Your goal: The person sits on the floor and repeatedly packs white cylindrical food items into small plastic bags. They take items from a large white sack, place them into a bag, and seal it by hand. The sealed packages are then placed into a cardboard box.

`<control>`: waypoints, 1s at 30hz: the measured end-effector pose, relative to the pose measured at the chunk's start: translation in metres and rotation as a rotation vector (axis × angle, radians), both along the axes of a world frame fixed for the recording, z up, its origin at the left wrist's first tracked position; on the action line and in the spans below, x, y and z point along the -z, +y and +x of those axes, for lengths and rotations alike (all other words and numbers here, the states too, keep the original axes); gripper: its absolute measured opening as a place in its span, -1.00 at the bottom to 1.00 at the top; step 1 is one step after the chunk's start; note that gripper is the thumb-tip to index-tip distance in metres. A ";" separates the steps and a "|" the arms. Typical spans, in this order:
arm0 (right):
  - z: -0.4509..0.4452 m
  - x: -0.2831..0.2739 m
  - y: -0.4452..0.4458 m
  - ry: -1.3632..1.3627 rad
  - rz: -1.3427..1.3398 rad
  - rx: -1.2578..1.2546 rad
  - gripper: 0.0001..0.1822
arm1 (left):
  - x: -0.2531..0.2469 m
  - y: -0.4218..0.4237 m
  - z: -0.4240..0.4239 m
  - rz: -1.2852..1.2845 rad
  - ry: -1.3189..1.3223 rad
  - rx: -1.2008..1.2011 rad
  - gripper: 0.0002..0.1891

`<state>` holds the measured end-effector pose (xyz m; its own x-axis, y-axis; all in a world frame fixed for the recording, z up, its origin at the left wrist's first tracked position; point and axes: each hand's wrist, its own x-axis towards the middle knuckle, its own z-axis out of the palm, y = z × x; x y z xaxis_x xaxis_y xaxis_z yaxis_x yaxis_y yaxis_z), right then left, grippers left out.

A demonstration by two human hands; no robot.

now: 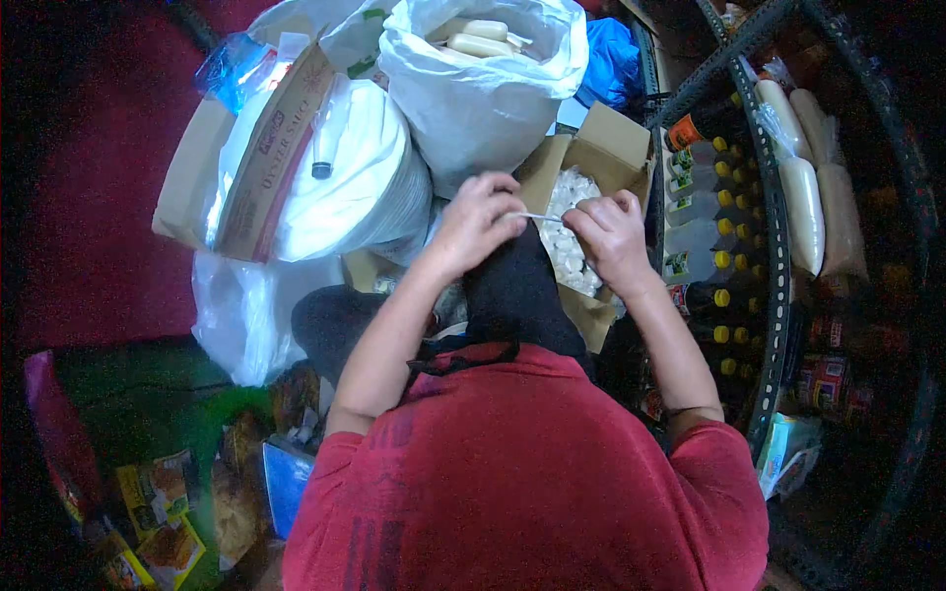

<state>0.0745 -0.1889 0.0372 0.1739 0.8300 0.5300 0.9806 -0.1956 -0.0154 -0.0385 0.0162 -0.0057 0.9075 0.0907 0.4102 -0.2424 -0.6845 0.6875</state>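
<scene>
Over my dark-clothed knee, my left hand and my right hand pinch the two ends of a thin whitish strand or twisted strip, stretched between them. What exactly it is cannot be told. Under and beside my right hand stands an open cardboard box with many small white plastic-wrapped bundles. Beyond my hands is a large white sack holding filled pale tubular bags. A cardboard flap marked oyster sauce leans left of a white, full sack, on which a clear tube-like item with a dark end lies.
A metal shelf post rises on the right, beside bottles with yellow caps and long filled bags. A clear plastic bag hangs at the left. Packets lie at the lower left, near a blue box.
</scene>
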 end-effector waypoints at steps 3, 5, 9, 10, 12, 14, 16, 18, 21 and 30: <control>-0.030 -0.003 0.011 0.269 0.188 0.013 -0.91 | -0.027 0.007 0.009 -0.065 -0.078 -0.073 -0.87; -0.055 0.002 0.014 1.061 0.307 0.039 -0.91 | -0.063 -0.001 0.015 -0.306 -0.149 -0.058 -0.87; -0.082 -0.016 0.037 1.993 0.719 -0.589 -0.80 | -0.136 -0.029 -0.004 -0.585 -0.239 0.377 -0.89; -0.063 -0.036 0.030 1.570 0.475 -0.466 -0.83 | -0.146 -0.031 -0.011 -0.615 -0.184 0.498 -0.89; -0.035 -0.087 0.021 0.803 0.262 -0.317 -0.86 | -0.136 -0.026 -0.012 -0.615 -0.179 0.526 -0.91; -0.009 -0.096 0.019 0.218 0.265 -0.395 -0.82 | -0.117 -0.023 -0.014 -0.733 -0.079 0.460 -0.92; -0.011 -0.079 0.013 0.111 0.214 -0.304 -0.82 | -0.093 -0.028 -0.021 -0.992 0.079 0.352 -0.93; -0.016 -0.044 0.008 0.147 0.134 -0.197 -0.81 | -0.057 -0.032 -0.018 -1.114 0.148 0.239 -0.92; -0.037 0.009 0.014 0.437 0.207 0.009 -0.93 | -0.005 -0.031 -0.014 -0.914 0.123 0.035 -0.88; -0.057 0.054 0.031 1.581 0.553 0.228 -0.88 | 0.015 -0.049 -0.010 -0.031 -0.081 -0.349 -0.87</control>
